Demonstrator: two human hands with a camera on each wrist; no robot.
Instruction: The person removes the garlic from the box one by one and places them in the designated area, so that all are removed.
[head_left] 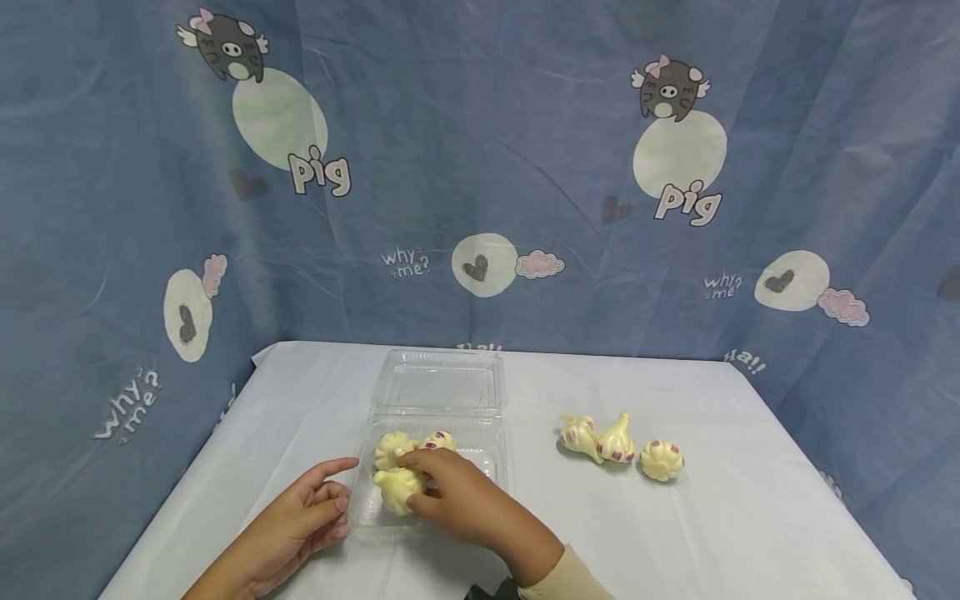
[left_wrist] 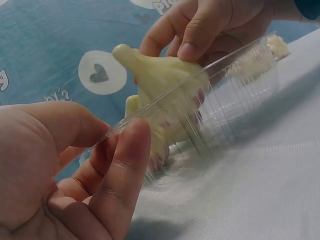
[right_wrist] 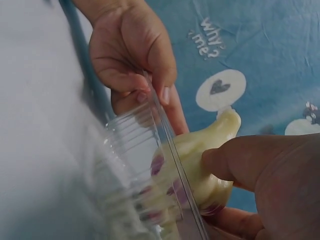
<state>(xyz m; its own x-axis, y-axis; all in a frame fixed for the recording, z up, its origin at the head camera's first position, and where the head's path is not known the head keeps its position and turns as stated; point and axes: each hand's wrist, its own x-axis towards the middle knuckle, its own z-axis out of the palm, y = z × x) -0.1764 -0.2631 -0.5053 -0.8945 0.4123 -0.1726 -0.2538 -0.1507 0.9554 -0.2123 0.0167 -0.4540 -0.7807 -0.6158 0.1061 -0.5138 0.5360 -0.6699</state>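
A clear plastic clamshell container (head_left: 491, 508) lies on the white table with its lid (head_left: 438, 385) folded back. My left hand (head_left: 292, 521) is at the container's left side; in the left wrist view its thumb and fingers (left_wrist: 131, 155) pinch the rim. My right hand (head_left: 472, 500) reaches into the container and grips a pale yellow garlic bulb (head_left: 397, 490) between thumb and fingers. That bulb (right_wrist: 200, 155) has purple patches and a stubby stem, plain in the right wrist view. Behind it in the container are a second garlic bulb (head_left: 392, 450) and a third, purple-marked one (head_left: 438, 439), partly hidden by my right hand.
Right of the container, two garlic bulbs lie touching, one on its side (head_left: 579, 436) and one stem up (head_left: 617, 440). Another bulb (head_left: 662, 461) sits apart, further right. A blue printed curtain (head_left: 480, 167) hangs behind the white table (head_left: 720, 533).
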